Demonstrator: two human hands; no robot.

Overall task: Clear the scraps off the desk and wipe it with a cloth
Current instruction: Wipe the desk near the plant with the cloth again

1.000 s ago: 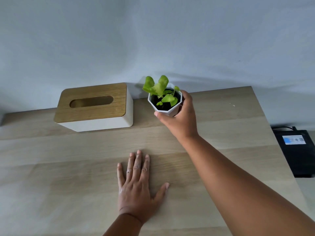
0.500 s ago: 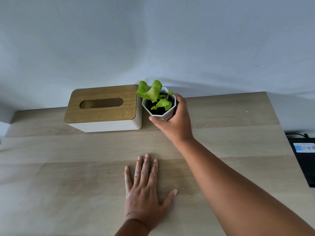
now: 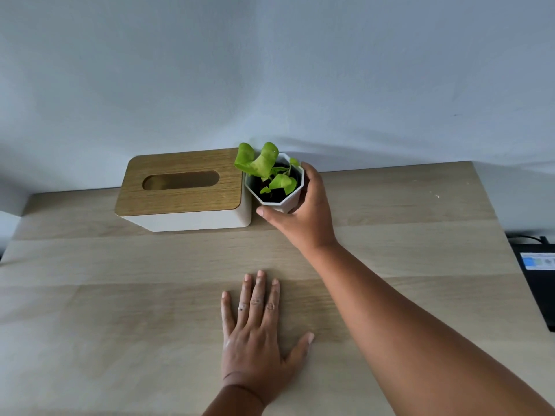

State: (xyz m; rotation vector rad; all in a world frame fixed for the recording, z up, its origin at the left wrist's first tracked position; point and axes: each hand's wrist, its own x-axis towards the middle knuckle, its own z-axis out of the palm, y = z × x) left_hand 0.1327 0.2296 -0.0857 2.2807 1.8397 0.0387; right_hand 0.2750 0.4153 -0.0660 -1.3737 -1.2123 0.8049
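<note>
The right hand wraps its fingers and thumb round a small white faceted plant pot at the desk's far edge, right up against the right end of the wood-lidded tissue box; whether pot and box actually touch cannot be told. The left hand lies flat, fingers straight and spread a little, on the bare middle of the wooden desk. No cloth is in view, and the only scraps visible are a few pale specks near the far right corner. The risk from here is the pot tipping: it is held low round its wall, and if it catches on the box's side, soil could spill onto the desk. The green leaves overhang the box lid and could be bent by it. Compared with a second ago, the pot has travelled left along the far edge, closing a clear gap to the box, while the left hand has stayed put.
</note>
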